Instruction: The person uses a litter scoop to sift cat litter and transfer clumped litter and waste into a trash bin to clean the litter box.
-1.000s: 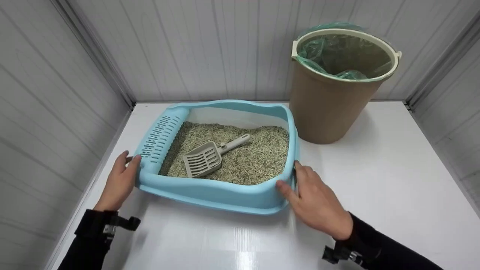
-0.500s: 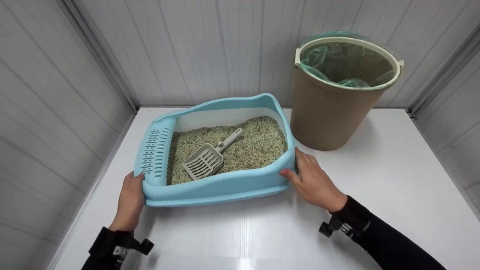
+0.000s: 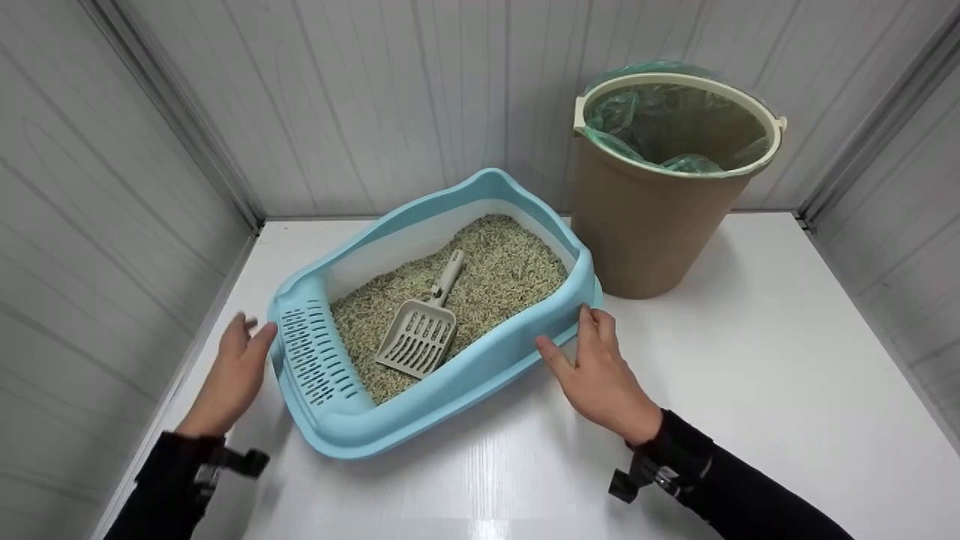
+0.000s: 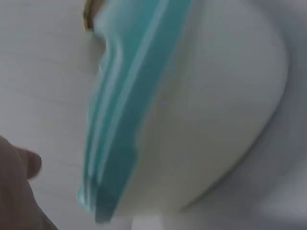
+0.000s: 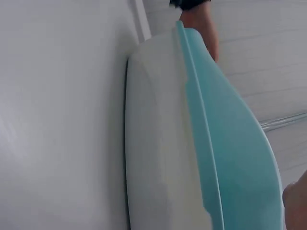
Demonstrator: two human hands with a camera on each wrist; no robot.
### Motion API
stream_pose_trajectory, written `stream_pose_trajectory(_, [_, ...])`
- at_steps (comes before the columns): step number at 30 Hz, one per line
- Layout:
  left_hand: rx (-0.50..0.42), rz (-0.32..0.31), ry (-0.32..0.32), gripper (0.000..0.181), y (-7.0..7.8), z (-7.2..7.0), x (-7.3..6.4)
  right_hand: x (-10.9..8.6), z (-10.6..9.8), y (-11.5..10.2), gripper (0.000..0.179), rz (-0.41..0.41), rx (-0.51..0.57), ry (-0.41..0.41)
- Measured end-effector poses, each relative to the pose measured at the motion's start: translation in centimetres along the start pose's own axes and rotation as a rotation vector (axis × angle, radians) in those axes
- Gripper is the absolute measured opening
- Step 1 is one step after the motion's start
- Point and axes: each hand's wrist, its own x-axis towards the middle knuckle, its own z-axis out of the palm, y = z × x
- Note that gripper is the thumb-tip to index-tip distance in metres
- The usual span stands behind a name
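A blue-rimmed litter box (image 3: 480, 367) with a pale lower body stands turned at an angle on the table. Sand-coloured pellet litter (image 3: 502, 255) covers its floor. On the litter lies a grey slotted litter scoop (image 3: 416, 337), handle toward the back. My left hand (image 3: 232, 375) is beside the perforated left end, fingers extended; in the left wrist view its thumb (image 4: 31, 163) is apart from the blue rim (image 4: 134, 96). At the front right side, my right hand (image 3: 604, 382) touches the outer wall with extended fingers and thumb. The undersides of its fingers are hidden.
A brown bin (image 3: 645, 225) with a cream rim and a green plastic liner (image 3: 622, 112) stands behind the box's right end, very close to it. Grey panel walls (image 3: 375, 90) enclose the white table (image 3: 765, 360) at the back and sides.
The litter box has turned counterclockwise, its left end coming forward and its right end going back. The scoop turned with it. My left hand has come away from the box's front left corner.
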Motion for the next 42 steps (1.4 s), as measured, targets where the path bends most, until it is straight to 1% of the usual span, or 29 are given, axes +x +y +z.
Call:
stream_pose_trajectory(1, [0.018, 0.055, 0.005, 0.091, -0.3, -0.5, 1.6, 0.0, 0.3, -0.2, 0.106, 0.008, 0.012, 0.002])
stream_pose_trajectory(2, [0.039, 0.103, 0.008, 0.089, -0.6, -0.8, 3.0, 0.0, 0.6, -0.4, 0.106, 0.011, 0.018, 0.009])
stream_pose_trajectory(3, [0.042, 0.15, 0.001, 0.087, -0.8, -1.0, 4.1, 0.0, 0.9, -0.5, 0.105, 0.011, 0.023, 0.017])
stream_pose_trajectory(4, [0.043, 0.177, -0.006, 0.085, -1.0, -1.1, 5.0, -0.1, 1.2, -0.5, 0.104, 0.008, 0.029, 0.026])
stream_pose_trajectory(5, [0.042, 0.19, -0.018, 0.083, -1.1, -1.2, 5.8, -0.1, 1.5, -0.6, 0.103, 0.005, 0.031, 0.034])
stream_pose_trajectory(6, [0.032, 0.185, -0.036, 0.082, -1.1, -1.3, 6.3, -0.1, 1.7, -0.6, 0.103, 0.004, 0.034, 0.041])
stream_pose_trajectory(8, [0.005, 0.187, -0.063, 0.082, -1.2, -1.3, 6.8, 0.1, 2.0, -0.5, 0.101, 0.005, 0.037, 0.055])
stream_pose_trajectory(9, [0.006, 0.202, -0.059, 0.082, -1.2, -1.3, 6.9, 0.4, 1.9, -0.4, 0.101, 0.006, 0.037, 0.06])
stream_pose_trajectory(10, [0.009, 0.217, -0.051, 0.081, -1.2, -1.1, 6.8, 0.7, 1.8, -0.2, 0.102, 0.011, 0.037, 0.065])
stream_pose_trajectory(12, [-0.002, 0.265, -0.069, 0.078, -2.0, -1.4, 6.9, 0.6, 2.5, -0.7, 0.104, 0.051, 0.028, 0.094])
stream_pose_trajectory(14, [-0.009, 0.287, -0.028, 0.073, -2.1, -0.8, 5.3, 2.3, 1.5, -0.1, 0.109, 0.059, 0.032, 0.078])
stream_pose_trajectory(17, [0.011, 0.322, 0.036, 0.061, -2.4, 0.3, 2.0, 5.1, -0.2, 1.1, 0.114, 0.055, 0.04, 0.028])
stream_pose_trajectory(19, [0.02, 0.35, 0.056, 0.048, -2.8, 0.9, -0.2, 6.4, -1.0, 1.7, 0.112, 0.046, 0.059, 0.005])
stream_pose_trajectory(21, [0.042, 0.368, 0.061, 0.038, -3.0, 1.0, -1.8, 6.8, -1.0, 1.7, 0.105, 0.03, 0.09, 0.005])
stream_pose_trajectory(22, [0.038, 0.368, 0.057, 0.036, -3.0, 0.9, -2.3, 6.5, -0.7, 1.5, 0.102, 0.022, 0.113, 0.012])
stream_pose_trajectory(23, [0.028, 0.357, 0.047, 0.036, -3.0, 0.7, -2.5, 5.8, -0.2, 1.1, 0.1, 0.017, 0.141, 0.02])
stream_pose_trajectory(25, [0.021, 0.316, 0.02, 0.044, -2.7, 0.2, -2.2, 3.5, 1.2, 0.0, 0.098, 0.012, 0.175, 0.017])
stream_pose_trajectory(27, [0.01, 0.268, -0.025, 0.059, -2.3, 0.0, -1.3, 0.9, 2.7, -1.2, 0.099, -0.005, 0.19, -0.013])
stream_pose_trajectory(29, [-0.006, 0.255, -0.123, 0.072, -2.2, 0.0, 0.5, -1.9, 4.5, -2.4, 0.101, -0.01, 0.18, -0.031])
stream_pose_trajectory(31, [-0.029, 0.267, -0.211, 0.076, -2.3, 0.3, 1.9, -3.5, 6.1, -3.2, 0.102, -0.012, 0.163, -0.022])
stream_pose_trajectory(33, [-0.073, 0.29, -0.276, 0.073, -2.5, 0.6, 2.9, -4.2, 7.3, -3.8, 0.102, -0.005, 0.157, 0.012])
stream_pose_trajectory(35, [-0.113, 0.313, -0.313, 0.07, -2.9, 0.8, 3.3, -4.3, 7.9, -4.0, 0.101, -0.007, 0.163, 0.054])
stream_pose_trajectory(38, [-0.152, 0.342, -0.349, 0.067, -3.2, 0.8, 3.0, -4.0, 7.8, -3.9, 0.098, -0.022, 0.193, 0.088])
stream_pose_trajectory(42, [-0.13, 0.383, -0.391, 0.068, -3.0, 1.3, 1.9, -3.2, 6.6, -3.0, 0.092, -0.041, 0.238, 0.101])
